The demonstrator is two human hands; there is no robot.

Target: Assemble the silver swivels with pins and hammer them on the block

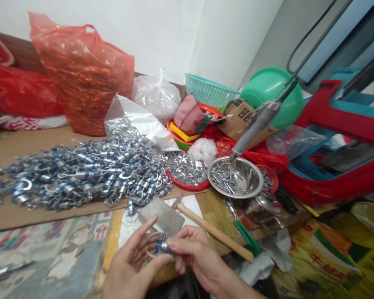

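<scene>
Low in the middle, my right hand (202,253) pinches a small blue-and-silver metal fitting (163,244) between thumb and fingertips. A thin curved metal hook or ring extends from its left side. My left hand (137,261) is cupped beside it, index finger stretched and thumb apart, with the curved part in front of its fingers. Just beyond my hands, a grey block (162,214) lies on white paper. To its right is a hammer-like tool with a wooden handle (218,232); its head is mostly hidden. A large heap of similar blue-and-silver fittings (87,174) spreads over cardboard at left.
A red tray (187,187) of flat metal pieces stands beside a steel bowl (257,182) of screws or pins. A grey power tool (255,128) hangs over the bowl. A green-handled tool (249,238) lies right. Behind are an orange bag (87,83) and a red stool (345,174).
</scene>
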